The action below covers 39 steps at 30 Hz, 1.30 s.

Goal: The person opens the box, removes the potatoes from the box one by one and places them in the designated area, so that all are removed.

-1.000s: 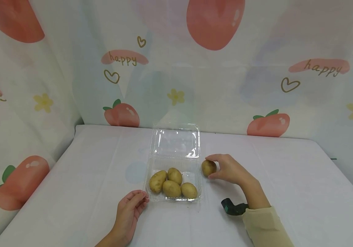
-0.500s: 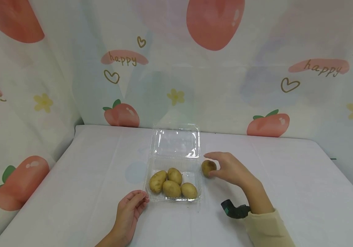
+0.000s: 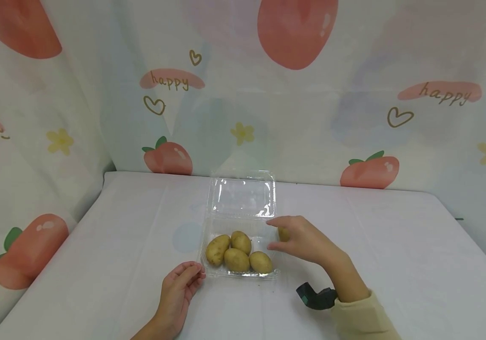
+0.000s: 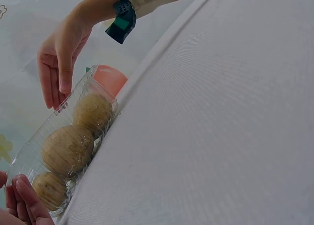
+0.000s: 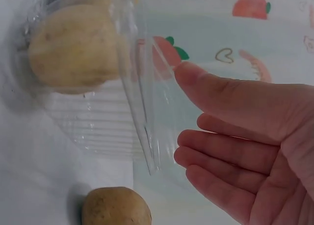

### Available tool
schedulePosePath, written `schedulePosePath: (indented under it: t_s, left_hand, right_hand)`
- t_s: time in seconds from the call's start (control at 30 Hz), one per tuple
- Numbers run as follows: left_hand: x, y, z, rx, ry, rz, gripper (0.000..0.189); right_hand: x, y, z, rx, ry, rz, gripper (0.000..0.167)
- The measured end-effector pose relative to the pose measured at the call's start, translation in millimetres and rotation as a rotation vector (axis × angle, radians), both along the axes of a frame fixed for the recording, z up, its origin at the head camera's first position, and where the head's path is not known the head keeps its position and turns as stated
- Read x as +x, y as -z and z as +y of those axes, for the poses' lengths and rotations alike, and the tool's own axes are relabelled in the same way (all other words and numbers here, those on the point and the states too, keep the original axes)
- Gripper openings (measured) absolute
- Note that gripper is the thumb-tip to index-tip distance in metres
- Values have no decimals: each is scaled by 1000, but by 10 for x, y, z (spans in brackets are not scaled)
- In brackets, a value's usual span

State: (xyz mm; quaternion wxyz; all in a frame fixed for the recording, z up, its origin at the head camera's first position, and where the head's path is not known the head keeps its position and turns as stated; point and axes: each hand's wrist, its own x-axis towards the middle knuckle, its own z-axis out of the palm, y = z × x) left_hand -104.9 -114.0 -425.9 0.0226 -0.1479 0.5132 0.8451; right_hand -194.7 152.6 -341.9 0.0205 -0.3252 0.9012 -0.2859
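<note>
Pastel fabric (image 3: 294,156) printed with red fruit, hearts and the word "happy" hangs behind a white cloth (image 3: 132,222), where my two bare hands work at a clear plastic container (image 3: 221,225), its lid (image 3: 243,198) tipped back on the far side. Four potatoes (image 3: 236,260) sit clustered in the base, with bare space behind and to their right. A lone potato (image 3: 284,234) rests on the cloth just outside the right wall, partly hidden by my hand in the head view.

Nothing is in the grasp of my right hand (image 3: 304,240), its thumb and forefinger spread wide at the container's right edge; whether a fingertip touches the plastic, I cannot tell. A black device (image 3: 317,296) hangs at that wrist, ahead of a pale sleeve (image 3: 363,316). With thumb and fingers drawn together, my left hand (image 3: 176,288) appears to pinch the near left corner.

By my reading, the step in hand is a reach inward, between one potato and another, likely part of emptying the container. Such a move calls for lowering my right hand past the rim and closing thumb and fingers around a single potato, while my left steadies the light plastic against being dragged.
</note>
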Motion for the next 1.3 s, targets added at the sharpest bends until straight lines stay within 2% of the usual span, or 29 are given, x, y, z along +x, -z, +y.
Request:
schedulePosePath:
  t_s: [0.4, 0.67, 1.07, 1.3]
  left_hand:
    - [-17, -10, 5, -3, 5, 3, 7]
    - [-23, -3, 10, 1, 1, -7, 7]
    - [-14, -3, 9, 6, -7, -4, 6]
    - [2, 8, 4, -5, 0, 6, 8]
  right_hand:
    - [57, 70, -164, 110, -79, 21, 41]
    - [74, 116, -222, 106, -120, -9, 37]
    - [117, 126, -290, 158, -87, -53, 38]
    - [139, 142, -324, 165, -73, -38, 39]
